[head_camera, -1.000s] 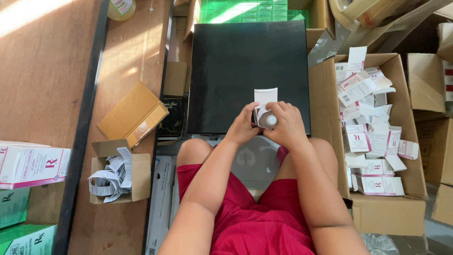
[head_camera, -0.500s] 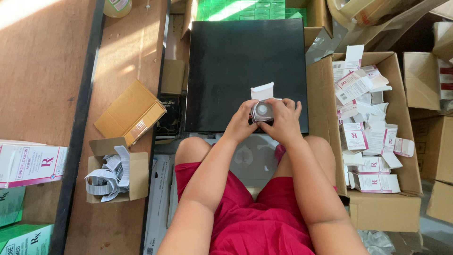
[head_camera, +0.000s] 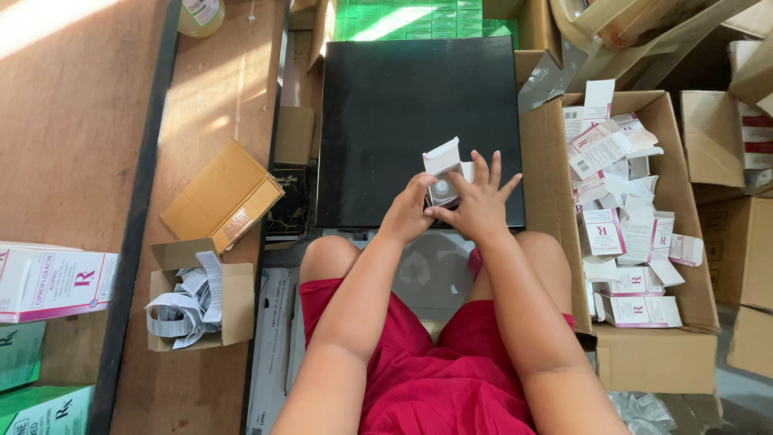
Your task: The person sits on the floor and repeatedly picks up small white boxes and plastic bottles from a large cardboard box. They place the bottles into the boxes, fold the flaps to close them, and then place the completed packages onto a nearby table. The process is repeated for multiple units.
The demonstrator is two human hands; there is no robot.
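Observation:
My left hand [head_camera: 408, 211] and my right hand [head_camera: 477, 200] meet over the near edge of a black board [head_camera: 419, 105]. Together they hold a small white carton [head_camera: 444, 165] with its top flap standing open. A small round bottle [head_camera: 442, 192] sits at the carton's mouth between my fingers. The fingers of my right hand are spread upward, while its thumb presses on the bottle. I sit with red shorts [head_camera: 435, 379] and bare knees just under the board.
A large cardboard box [head_camera: 692, 242] of white and pink cartons [head_camera: 624, 217] stands at my right. At my left lie a tan flat box [head_camera: 221, 196], a small carton of folded paper leaflets [head_camera: 189, 302], and white and green packs [head_camera: 48, 282] on a wooden shelf.
The carton and bottle have shifted slightly up and left in my hands. My right fingers have spread open above them, and the flap now stands up to the left.

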